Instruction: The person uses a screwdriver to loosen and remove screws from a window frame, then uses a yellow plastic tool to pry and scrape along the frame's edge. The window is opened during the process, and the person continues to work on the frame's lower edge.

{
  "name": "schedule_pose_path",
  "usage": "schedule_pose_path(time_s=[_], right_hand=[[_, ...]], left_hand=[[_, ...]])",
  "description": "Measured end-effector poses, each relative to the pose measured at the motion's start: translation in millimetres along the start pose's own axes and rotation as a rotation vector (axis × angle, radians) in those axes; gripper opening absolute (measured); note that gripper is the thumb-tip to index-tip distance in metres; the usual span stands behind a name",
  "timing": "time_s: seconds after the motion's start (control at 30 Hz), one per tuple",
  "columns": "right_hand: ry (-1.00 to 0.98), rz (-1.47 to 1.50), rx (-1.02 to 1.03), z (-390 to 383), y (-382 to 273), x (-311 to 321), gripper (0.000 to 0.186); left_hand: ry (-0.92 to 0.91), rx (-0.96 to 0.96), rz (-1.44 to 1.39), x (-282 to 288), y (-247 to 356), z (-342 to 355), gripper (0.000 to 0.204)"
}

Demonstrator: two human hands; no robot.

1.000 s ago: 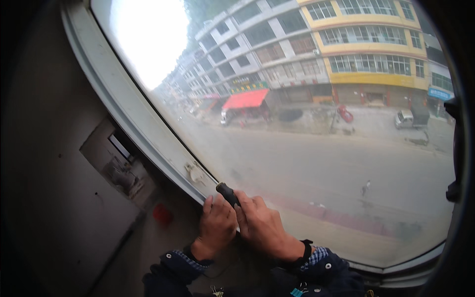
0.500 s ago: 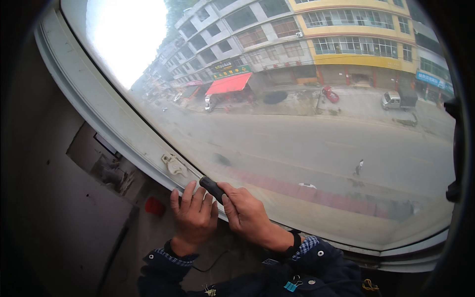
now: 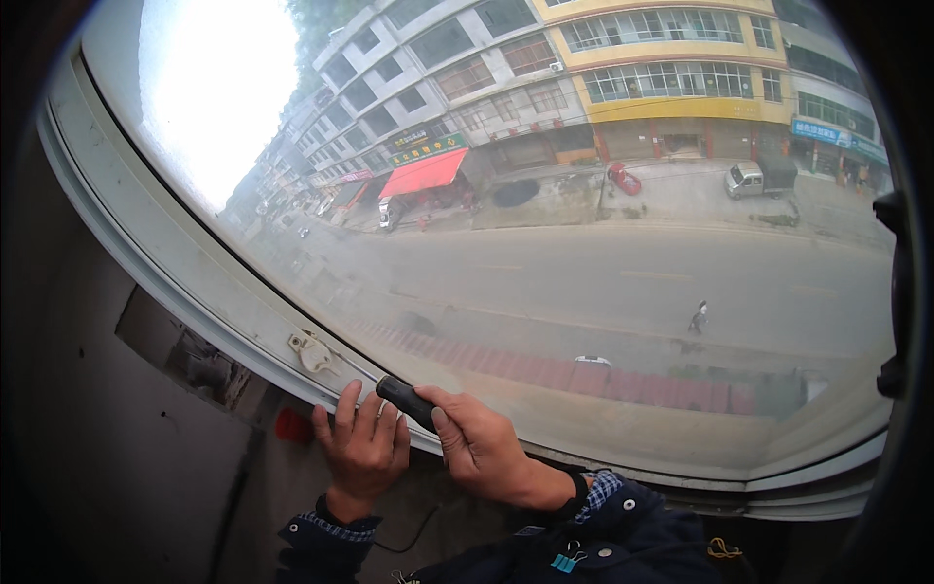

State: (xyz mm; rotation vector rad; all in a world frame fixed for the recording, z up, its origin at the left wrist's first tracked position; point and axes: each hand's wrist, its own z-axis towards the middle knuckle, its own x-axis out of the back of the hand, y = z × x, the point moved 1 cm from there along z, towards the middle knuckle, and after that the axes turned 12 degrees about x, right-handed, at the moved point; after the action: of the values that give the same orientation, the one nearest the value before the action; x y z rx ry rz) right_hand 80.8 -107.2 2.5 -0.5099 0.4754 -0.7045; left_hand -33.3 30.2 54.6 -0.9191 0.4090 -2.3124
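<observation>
My right hand (image 3: 484, 450) is closed around the black handle of a screwdriver (image 3: 402, 400). Its thin shaft points up and left, along the window frame (image 3: 180, 234) toward a pale window latch (image 3: 311, 354). Beside it, my left hand (image 3: 360, 456) lies with its fingers stretched out and slightly apart on the frame's inner edge, just below the latch. Nothing shows in the left hand. Where the screwdriver's tip ends is too small to make out.
Behind the frame is a hazy glass pane (image 3: 545, 311), with a street and buildings beyond. A red container (image 3: 292, 425) stands below the frame on the left, near a dim wall (image 3: 156, 457). A dark cord (image 3: 423, 530) hangs by my sleeves.
The view has shifted, so the frame and latch appear lower and further left. Both hands keep nearly the same pose, the right still gripping the screwdriver.
</observation>
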Motion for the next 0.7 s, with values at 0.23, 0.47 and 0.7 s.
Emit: schedule_pose_path(time_s=[0.23,0.47,0.7], right_hand=[[0.001,0.179,-0.204,4,3,-3,0.035],[0.011,0.282,-0.266,7,0,-2,0.039],[-0.028,0.310,-0.376,13,-7,1,0.037]], left_hand=[[0.005,0.003,-0.013,-4,-1,-2,0.016],[0.031,0.021,-0.021,-6,0,-1,0.017],[0.019,0.051,-0.027,-2,4,-1,0.019]])
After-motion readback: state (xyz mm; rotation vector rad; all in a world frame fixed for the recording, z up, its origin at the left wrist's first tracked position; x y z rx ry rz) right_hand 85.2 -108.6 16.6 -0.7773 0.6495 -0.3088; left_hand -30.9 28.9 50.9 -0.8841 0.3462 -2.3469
